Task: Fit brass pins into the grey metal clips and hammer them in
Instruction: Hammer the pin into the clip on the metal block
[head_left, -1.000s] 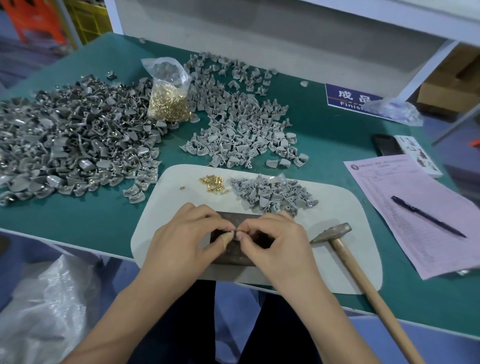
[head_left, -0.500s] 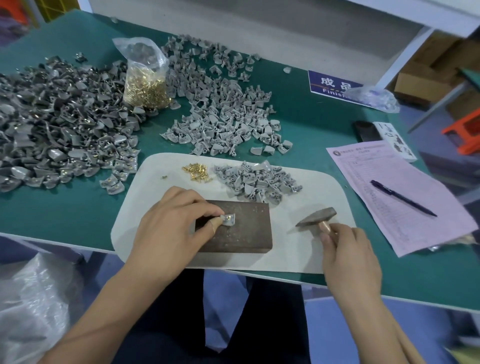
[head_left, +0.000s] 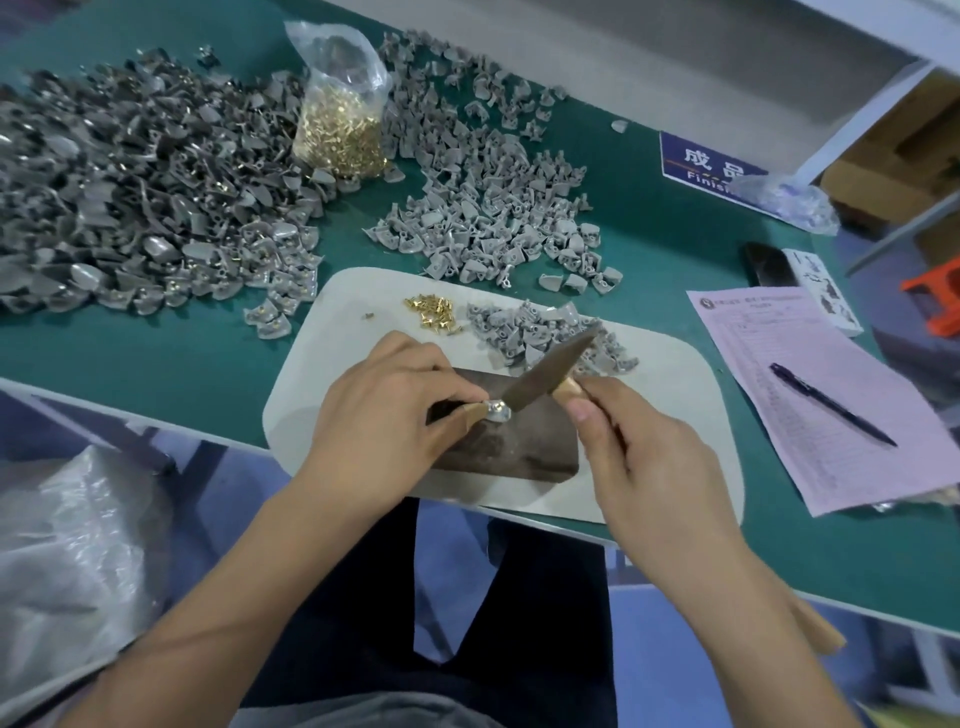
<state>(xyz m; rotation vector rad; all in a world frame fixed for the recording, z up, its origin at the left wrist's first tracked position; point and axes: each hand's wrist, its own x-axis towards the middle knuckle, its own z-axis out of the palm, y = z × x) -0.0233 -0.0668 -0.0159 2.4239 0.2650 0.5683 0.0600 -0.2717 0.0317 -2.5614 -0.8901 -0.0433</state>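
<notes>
Our left hand (head_left: 379, 415) pinches the clip (head_left: 497, 412) on the block (head_left: 519, 447) — right hand (head_left: 639, 457) wrapped round the hammer (head_left: 550, 374), head right beside our fingertips (head_left: 475, 414). Swing slightly off and we smack them — or the clip skips away.

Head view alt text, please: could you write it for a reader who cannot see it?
Left hand pinches a grey clip on a dark block; right hand holds the hammer, its head on the clip.

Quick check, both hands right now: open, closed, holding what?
Left hand: pinching a clip on the block.
Right hand: gripping the hammer, head at the clip.
</notes>
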